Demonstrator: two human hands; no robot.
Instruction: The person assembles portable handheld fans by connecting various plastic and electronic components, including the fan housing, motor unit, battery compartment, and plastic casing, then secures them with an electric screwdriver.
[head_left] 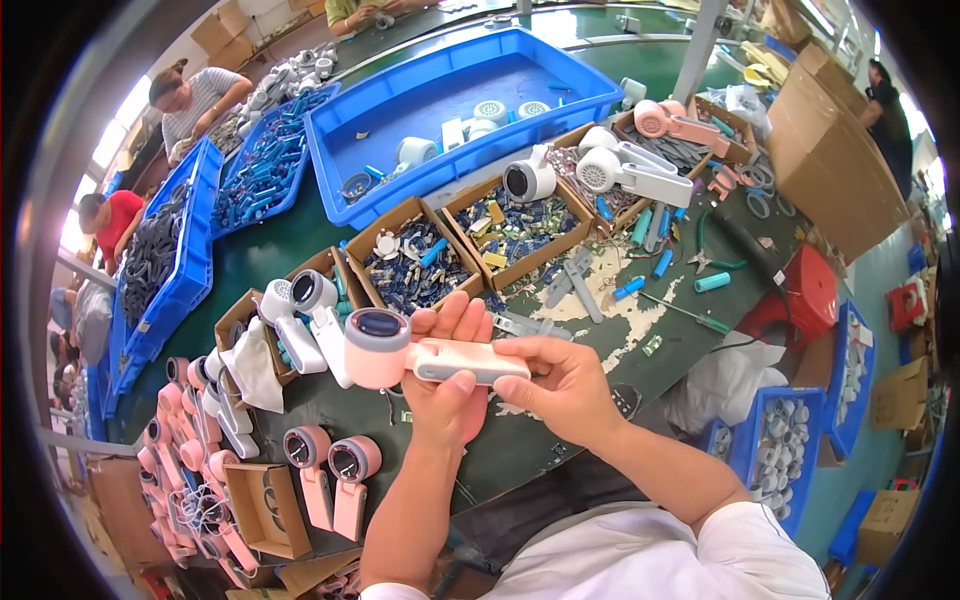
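Observation:
A pink handheld fan (376, 352) with a round head and a pale handle lies sideways in front of me. My left hand (448, 405) holds it from beneath, the thumb on the grey strip along the handle and the fingers reaching up behind. At the handle's right end, my right hand (565, 388) grips it between thumb and fingers. Just left of the fan head, white fans (314, 292) rest against a carton. Two more pink fans (352, 462) lie at the near left of the bench.
Cartons of small circuit boards (520, 225) stand beyond my hands, with a large blue bin (340, 150) behind them. Pliers (715, 255), a screwdriver (700, 318) and blue battery cells (629, 288) lie to the right. Many pink fans (180, 440) are heaped left. Several people work farther off.

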